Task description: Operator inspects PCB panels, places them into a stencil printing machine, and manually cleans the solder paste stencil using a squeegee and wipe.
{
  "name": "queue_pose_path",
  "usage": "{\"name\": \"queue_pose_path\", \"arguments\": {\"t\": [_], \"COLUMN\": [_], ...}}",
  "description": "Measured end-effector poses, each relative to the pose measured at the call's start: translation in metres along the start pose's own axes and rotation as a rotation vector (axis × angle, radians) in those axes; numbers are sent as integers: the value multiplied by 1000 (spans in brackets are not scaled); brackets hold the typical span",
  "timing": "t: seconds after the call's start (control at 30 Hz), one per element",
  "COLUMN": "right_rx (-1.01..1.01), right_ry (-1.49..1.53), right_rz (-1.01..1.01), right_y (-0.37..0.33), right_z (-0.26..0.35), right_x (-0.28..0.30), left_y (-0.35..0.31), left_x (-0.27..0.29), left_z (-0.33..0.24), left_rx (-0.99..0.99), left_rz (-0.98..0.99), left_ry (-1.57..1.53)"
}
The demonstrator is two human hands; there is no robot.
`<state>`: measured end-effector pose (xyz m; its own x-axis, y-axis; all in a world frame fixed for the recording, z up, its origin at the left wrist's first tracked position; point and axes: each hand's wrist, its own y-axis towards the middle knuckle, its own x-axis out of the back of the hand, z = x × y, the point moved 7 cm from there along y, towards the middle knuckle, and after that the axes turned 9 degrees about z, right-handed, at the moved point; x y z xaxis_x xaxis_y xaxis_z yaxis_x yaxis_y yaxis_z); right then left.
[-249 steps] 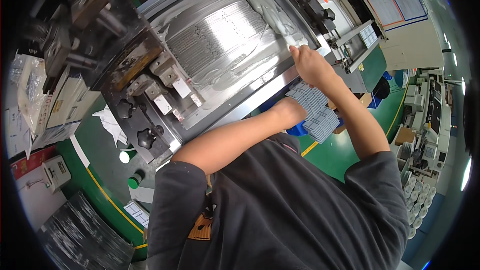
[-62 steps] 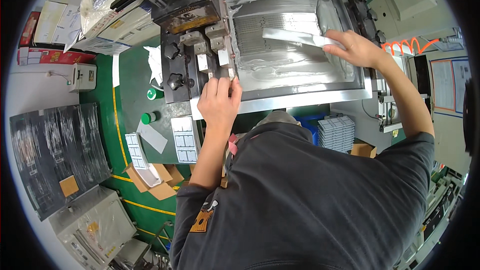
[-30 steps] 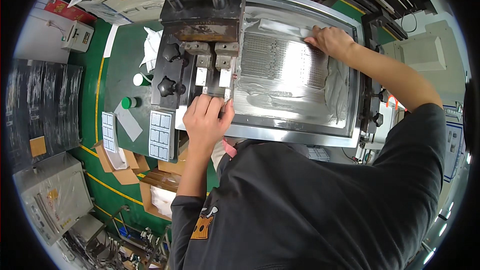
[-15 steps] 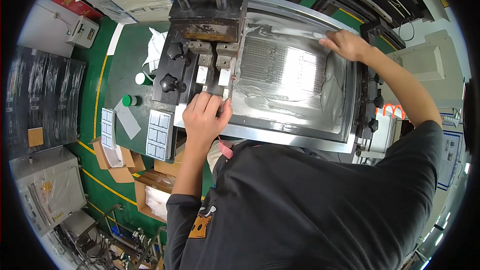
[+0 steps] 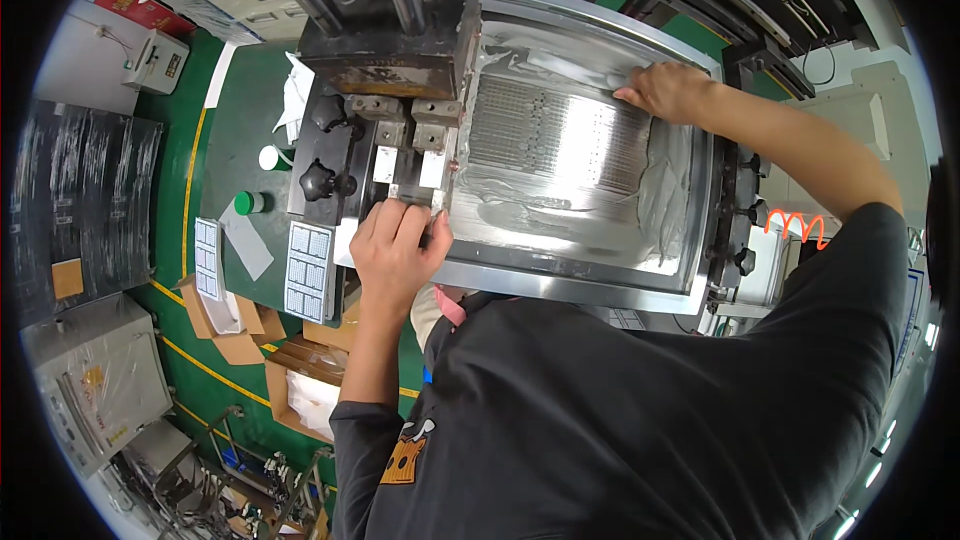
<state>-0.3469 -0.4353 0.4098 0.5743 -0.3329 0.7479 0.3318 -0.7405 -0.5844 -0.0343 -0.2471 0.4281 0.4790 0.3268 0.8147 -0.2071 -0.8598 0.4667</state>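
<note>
A metal-framed stencil screen point(image 5: 560, 285) lies in front of me, its mesh panel point(image 5: 560, 130) smeared with grey paste point(image 5: 665, 180) that is thickest along the right side. Over the screen's far right part, my right hand point(image 5: 672, 92) is closed on a pale, flat tool that looks like a spatula point(image 5: 590, 73); its handle is hidden in the fingers. My left hand point(image 5: 398, 245) curls its fingers over the near end of a metal bar point(image 5: 437, 202), under the clamp blocks of the dark printing head point(image 5: 390, 75), at the screen's left edge.
Black star knobs point(image 5: 320, 181) stick out left of the head, and more line the frame's right side. On the green table are a green-lidded jar point(image 5: 250, 203), a white-lidded jar point(image 5: 272, 158) and printed panels point(image 5: 311, 272). Open cardboard boxes point(image 5: 300, 380) stand below.
My right hand and its tool have shifted a little left over the screen. The paste on the right looks flatter and more spread. My left hand keeps its hold, and the whole view has shifted slightly.
</note>
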Motion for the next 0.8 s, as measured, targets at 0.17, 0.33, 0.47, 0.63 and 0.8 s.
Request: {"name": "queue_pose_path", "arguments": {"t": [0.17,0.33,0.47,0.63,0.8], "right_rx": [81,93,83,-15,-71], "right_ry": [103,177,129,-21,-134], "right_rz": [44,133,136,35,12], "right_y": [3,-1,-10,-25,-34], "right_z": [6,6,3,3,-1], "right_x": [-2,-3,-4,-7,-10], "left_y": [1,1,0,-3,-5], "left_x": [-1,1,2,4,5], "left_z": [0,0,-2,0,-1], "left_rx": [2,-6,-12,17,-7], "left_rz": [1,-18,-47,-38,-35], "left_ry": [5,3,-18,-71,-104]}}
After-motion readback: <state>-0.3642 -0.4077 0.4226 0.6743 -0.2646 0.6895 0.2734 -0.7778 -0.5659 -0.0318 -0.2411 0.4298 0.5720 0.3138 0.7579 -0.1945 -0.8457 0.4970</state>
